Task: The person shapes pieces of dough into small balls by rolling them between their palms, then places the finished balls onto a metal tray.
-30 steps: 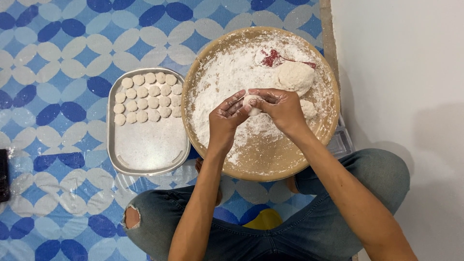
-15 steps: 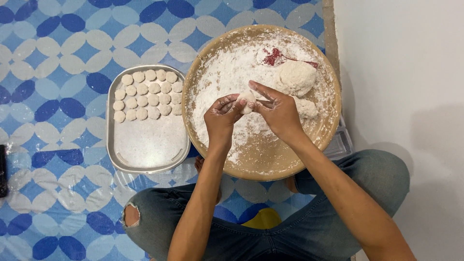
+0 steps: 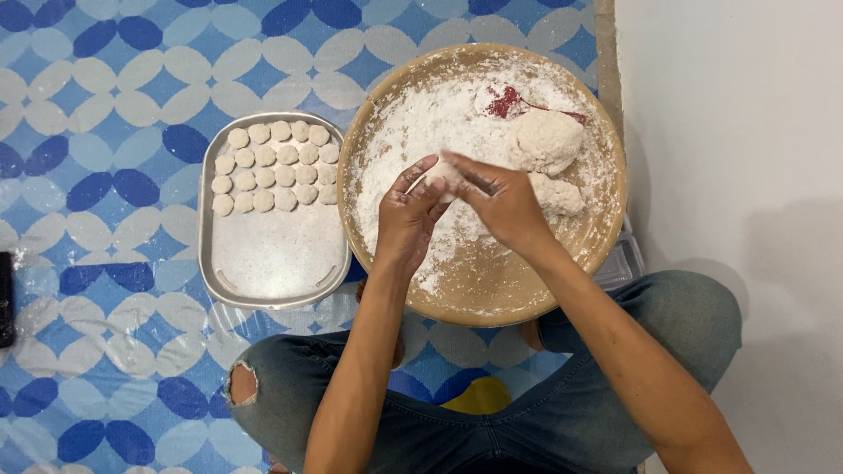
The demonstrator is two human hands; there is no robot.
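Left hand (image 3: 408,215) and right hand (image 3: 502,200) meet above the middle of the round floured tray (image 3: 479,290), both closed about a small piece of dough (image 3: 439,175) that shows white between the fingertips. Compared with the view a second ago, when the two hands were cupped tightly together and hid the piece almost wholly, the fingers have opened somewhat: the right hand's fingers now lie stretched across the top of the piece while the left hand's fingers support it from beneath and from the side. Half a second ago the hands had drawn slightly apart; they are now pressed close again, which I judge to be a shaping or flattening action on the piece, under way and not finished. The piece is held clear of the flour, not resting on it. The large dough lump (image 3: 546,140) sits at the far right part of the tray, with a smaller lump (image 3: 558,195) just beside it and a red tool (image 3: 514,101) lying in the flour near the far rim; none of these has shifted. The metal tray (image 3: 272,263) to the left, on the patterned floor covering (image 3: 105,114), carries the same rows of flat dough discs (image 3: 277,167) at its far end; its near half is bare of discs. No new disc has been added.
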